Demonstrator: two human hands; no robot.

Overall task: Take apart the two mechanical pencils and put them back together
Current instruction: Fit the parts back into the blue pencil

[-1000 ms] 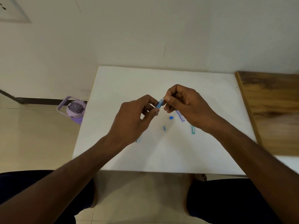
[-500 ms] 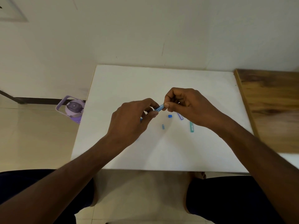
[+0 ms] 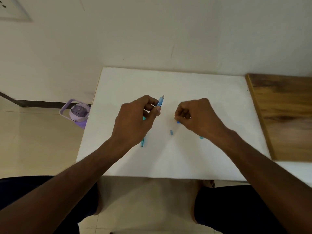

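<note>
Since half a second ago our hands have parted: left hand fingers pinch the blue pencil barrel mid-frame, while right hand fingers close on, seemingly, a small blue cap above the worktop. Fumbling that tiny piece could send it rolling away among the other loose bits.

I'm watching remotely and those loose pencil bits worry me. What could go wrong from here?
1. The right hand is pinching a tiny blue cap at the fingertips; it could slip.
2. The loose small piece lies between the forearms on the white table and might get brushed off.
3. The teal pencil lies under the left hand and may get knocked.
</note>
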